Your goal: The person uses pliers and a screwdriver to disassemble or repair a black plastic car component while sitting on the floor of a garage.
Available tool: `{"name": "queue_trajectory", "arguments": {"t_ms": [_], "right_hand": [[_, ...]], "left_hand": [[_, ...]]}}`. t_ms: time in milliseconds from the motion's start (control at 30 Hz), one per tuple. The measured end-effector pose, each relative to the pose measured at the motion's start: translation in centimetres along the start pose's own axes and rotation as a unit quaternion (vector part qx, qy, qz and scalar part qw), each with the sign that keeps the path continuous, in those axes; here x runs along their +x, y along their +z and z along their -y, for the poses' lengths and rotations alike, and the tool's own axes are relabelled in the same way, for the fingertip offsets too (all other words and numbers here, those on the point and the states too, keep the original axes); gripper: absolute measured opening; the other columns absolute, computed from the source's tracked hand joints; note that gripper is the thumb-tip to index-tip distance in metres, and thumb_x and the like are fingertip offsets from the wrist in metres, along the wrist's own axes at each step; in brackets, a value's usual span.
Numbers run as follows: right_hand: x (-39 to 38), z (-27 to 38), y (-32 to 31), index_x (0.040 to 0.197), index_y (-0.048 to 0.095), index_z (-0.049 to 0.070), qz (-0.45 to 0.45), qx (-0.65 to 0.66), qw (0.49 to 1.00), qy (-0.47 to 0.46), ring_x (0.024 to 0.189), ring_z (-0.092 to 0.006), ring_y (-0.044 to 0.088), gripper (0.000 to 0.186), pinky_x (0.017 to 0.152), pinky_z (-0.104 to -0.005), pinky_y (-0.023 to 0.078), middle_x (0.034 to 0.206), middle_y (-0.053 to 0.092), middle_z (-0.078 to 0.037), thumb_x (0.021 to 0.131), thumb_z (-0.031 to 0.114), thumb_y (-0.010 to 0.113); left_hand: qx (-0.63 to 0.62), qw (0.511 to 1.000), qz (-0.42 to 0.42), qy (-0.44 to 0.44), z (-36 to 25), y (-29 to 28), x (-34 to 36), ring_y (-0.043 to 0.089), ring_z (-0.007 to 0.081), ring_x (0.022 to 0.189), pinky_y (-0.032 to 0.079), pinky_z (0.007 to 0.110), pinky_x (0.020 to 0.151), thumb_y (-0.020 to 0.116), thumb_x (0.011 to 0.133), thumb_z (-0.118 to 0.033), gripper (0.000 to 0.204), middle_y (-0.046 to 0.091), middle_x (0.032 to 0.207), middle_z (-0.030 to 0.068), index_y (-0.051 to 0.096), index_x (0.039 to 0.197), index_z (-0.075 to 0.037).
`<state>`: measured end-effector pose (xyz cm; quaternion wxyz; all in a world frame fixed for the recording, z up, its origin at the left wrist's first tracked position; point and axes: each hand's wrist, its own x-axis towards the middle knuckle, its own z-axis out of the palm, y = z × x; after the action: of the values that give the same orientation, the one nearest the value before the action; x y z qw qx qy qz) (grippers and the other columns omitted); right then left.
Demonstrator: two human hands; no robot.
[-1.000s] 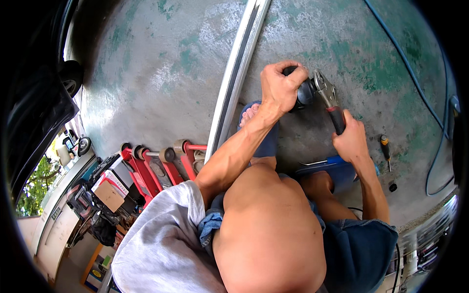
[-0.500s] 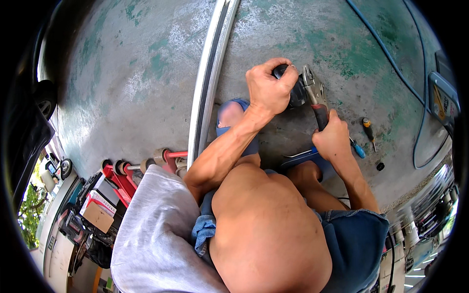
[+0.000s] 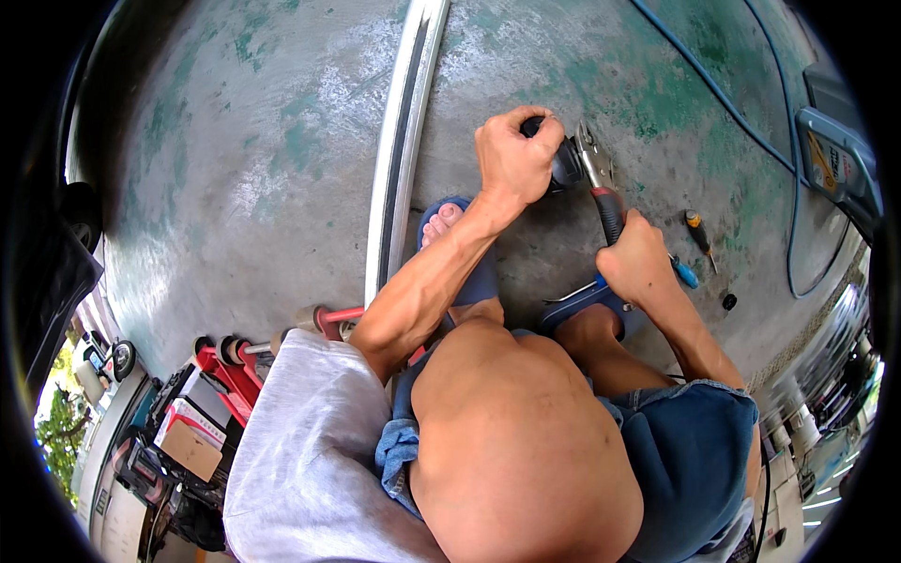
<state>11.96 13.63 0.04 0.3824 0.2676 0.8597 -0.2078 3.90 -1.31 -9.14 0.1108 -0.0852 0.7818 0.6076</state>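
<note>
Jutting from the curled fingers of the left hand (image 3: 514,161), a black rounded part (image 3: 565,169) is held over the concrete floor (image 3: 253,122), between a long metal rail (image 3: 405,141) and the right hand (image 3: 640,261). Locking pliers (image 3: 595,171) are grasped by their red-and-black handle in the right hand, and their metal jaws are set right beside the part; whether it is clamped by them cannot be told. Toward the floor's right edge, a yellow-and-black screwdriver (image 3: 696,230), a blue-handled tool (image 3: 685,272) and a small black cap (image 3: 729,302) are seen lying, the cap being nearest that edge. Farther right, a blue hose (image 3: 699,80) is looped near a grey-blue container (image 3: 840,169). At the floor's lower left edge, red wheeled jacks (image 3: 230,380) are partly hidden by grey clothing (image 3: 291,422).
</note>
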Motion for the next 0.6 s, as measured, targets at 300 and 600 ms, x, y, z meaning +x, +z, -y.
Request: {"name": "queue_trajectory", "arguments": {"t_ms": [300,600], "right_hand": [[0.7,1.6,-0.8,0.102,0.058,-0.010,0.047,0.050,0.997,-0.043,0.094,-0.0474,0.068,0.040,0.086,-0.0489,0.052,0.094,0.067,-0.035,0.071,0.013,0.063],[2.5,1.8,-2.3,0.106,0.057,-0.003,0.153,0.176,0.972,0.016,0.069,-0.0200,0.052,0.036,0.064,-0.0388,0.043,0.077,0.050,-0.005,0.071,0.006,0.060]], "left_hand": [[-0.018,0.994,0.029,-0.108,1.0,-2.3,2.2,0.066,0.0164,0.081,0.051,0.030,0.076,0.067,0.085,-0.030,0.038,0.073,0.085,0.0139,0.075,0.100,0.004],[0.270,0.959,-0.033,0.078,1.5,1.8,0.1,0.058,0.0409,0.117,0.043,0.049,0.103,0.065,0.090,-0.039,0.047,0.064,0.123,0.0232,0.070,0.117,-0.001]]}}
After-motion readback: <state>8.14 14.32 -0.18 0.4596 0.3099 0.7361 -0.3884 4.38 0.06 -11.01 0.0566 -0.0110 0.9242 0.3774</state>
